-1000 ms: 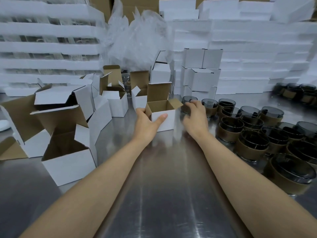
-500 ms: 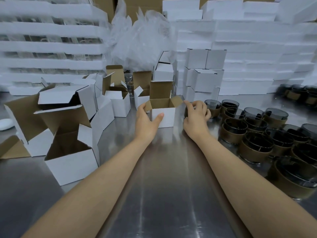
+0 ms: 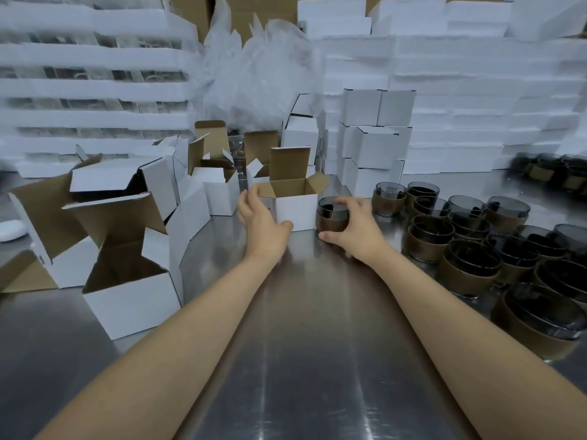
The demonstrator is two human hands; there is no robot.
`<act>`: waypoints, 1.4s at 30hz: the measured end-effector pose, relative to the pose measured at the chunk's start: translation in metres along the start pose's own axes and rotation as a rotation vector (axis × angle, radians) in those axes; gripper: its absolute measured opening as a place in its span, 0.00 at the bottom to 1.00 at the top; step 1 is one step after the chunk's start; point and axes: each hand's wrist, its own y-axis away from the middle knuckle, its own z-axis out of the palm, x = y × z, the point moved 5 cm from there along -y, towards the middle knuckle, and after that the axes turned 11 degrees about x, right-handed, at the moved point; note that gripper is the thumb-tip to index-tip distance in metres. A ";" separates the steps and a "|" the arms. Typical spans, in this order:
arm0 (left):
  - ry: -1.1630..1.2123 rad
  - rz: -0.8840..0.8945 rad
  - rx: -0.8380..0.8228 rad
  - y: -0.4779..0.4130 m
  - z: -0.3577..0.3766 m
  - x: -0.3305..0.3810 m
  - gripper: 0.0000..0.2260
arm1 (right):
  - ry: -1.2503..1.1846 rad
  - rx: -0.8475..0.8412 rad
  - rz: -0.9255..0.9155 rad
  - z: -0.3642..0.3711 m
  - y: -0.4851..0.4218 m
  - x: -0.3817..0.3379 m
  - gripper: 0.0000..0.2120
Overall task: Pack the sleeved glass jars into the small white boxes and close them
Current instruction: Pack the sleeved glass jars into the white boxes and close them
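Observation:
A small white box (image 3: 297, 211) stands open on the steel table, lid flap upright, brown inside. My left hand (image 3: 263, 222) grips its left side, thumb on the front face. Right beside the box sits a dark glass jar in a brown sleeve (image 3: 332, 219). My right hand (image 3: 359, 228) holds that jar, fingers over its rim and thumb at its base. More sleeved jars (image 3: 470, 236) crowd the table to the right.
Several open white boxes (image 3: 130, 290) lie tumbled at the left. Closed white boxes (image 3: 376, 138) are stacked behind the jar. White foam trays (image 3: 476, 90) and crumpled plastic wrap (image 3: 254, 74) fill the back. Bare steel table (image 3: 317, 344) stretches toward me.
My right hand has drawn one sleeved jar out of the group and toward me, next to the box. My left hand keeps its hold on the box, which slid slightly nearer.

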 end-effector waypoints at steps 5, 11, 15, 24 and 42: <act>-0.103 0.133 0.060 0.005 -0.006 0.012 0.41 | -0.165 0.006 0.091 0.000 0.000 0.000 0.35; -0.243 0.473 0.022 0.021 0.001 0.030 0.39 | -0.412 -0.048 0.057 -0.003 0.004 -0.008 0.30; -0.191 0.499 0.039 0.021 0.001 0.030 0.34 | -0.514 -0.120 -0.052 -0.001 0.010 -0.018 0.30; -0.159 0.403 0.061 0.015 -0.001 0.028 0.28 | -0.521 -0.196 -0.104 0.003 0.013 -0.020 0.34; -0.127 0.258 -0.001 0.012 0.003 0.017 0.29 | -0.073 0.243 -0.706 -0.012 0.028 -0.055 0.34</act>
